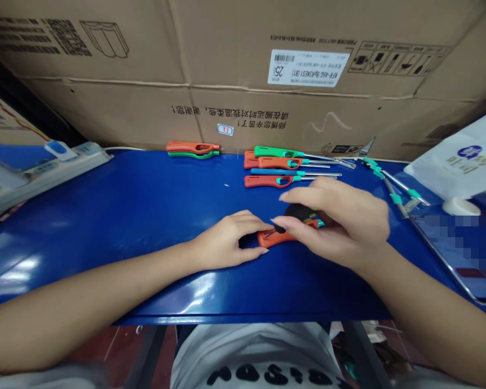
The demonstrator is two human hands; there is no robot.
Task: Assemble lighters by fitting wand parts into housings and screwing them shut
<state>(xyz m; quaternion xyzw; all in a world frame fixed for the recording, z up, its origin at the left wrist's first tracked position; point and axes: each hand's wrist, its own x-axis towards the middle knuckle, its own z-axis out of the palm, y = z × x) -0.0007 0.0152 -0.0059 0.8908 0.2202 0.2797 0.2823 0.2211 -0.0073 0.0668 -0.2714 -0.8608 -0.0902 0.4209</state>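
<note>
An orange gas lighter [269, 237] lies on the blue tabletop near its front. My left hand [230, 240] pinches the lighter's left end between thumb and fingers. Over the same lighter, my right hand [344, 221] grips a screwdriver with a stubby black and yellow handle [297, 213]. Its thin shaft points down at the lighter's left end; whether the tip touches it I cannot tell. The right hand covers most of the lighter's right side, where a bit of teal shows. Beyond the hands lie several lighters with long metal tubes, among them a green lighter [275, 152] and a red lighter [263, 181].
A cardboard box [227, 65] walls off the back. Lighter bodies without tubes [188, 147] lie by it. Loose metal tubes with teal parts [400, 186], a white bag [457, 156] and a tablet-like device [449, 265] are at right. A power strip [81, 159] is at left.
</note>
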